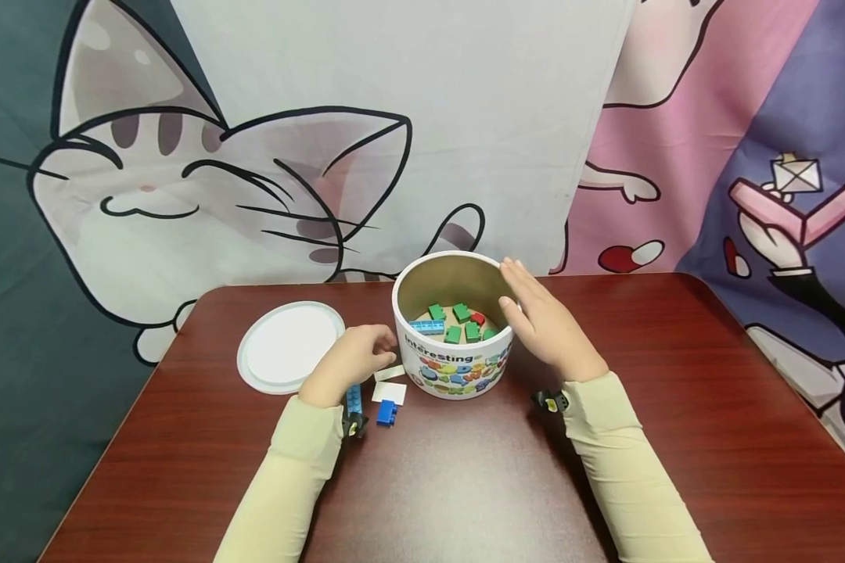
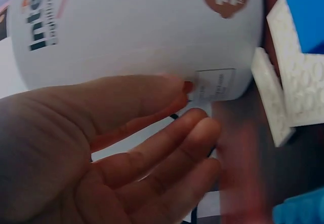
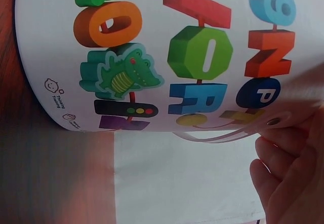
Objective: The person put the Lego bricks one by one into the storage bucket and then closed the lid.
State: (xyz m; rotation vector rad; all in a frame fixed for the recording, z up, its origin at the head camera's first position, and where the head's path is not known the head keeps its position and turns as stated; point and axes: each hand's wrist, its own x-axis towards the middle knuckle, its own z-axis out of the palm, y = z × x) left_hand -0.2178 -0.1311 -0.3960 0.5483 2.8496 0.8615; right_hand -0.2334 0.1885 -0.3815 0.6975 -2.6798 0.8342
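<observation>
A white round bucket (image 1: 422, 363) with colorful printed letters stands on the table. Inside it lie several green bricks (image 1: 461, 313), a light-blue brick (image 1: 428, 327) and a red brick (image 1: 476, 318). My left hand (image 1: 352, 358) hovers beside the bucket's left wall, fingers loosely bent; the left wrist view shows a gap between thumb and lower fingers, with no brick visible there. On the bucket's right side, my right hand (image 1: 549, 328) rests against the rim with fairly straight fingers. The right wrist view shows its fingers (image 3: 276, 155) by the handle's pivot.
Left of the bucket lies a white round lid (image 1: 289, 348), partly behind my left hand. Near the bucket's front left are white flat bricks (image 1: 390, 392), a dark-blue brick (image 1: 386, 413) and a light-blue brick (image 1: 354, 399). A cartoon-printed cloth (image 1: 465, 117) hangs behind the table (image 1: 465, 485).
</observation>
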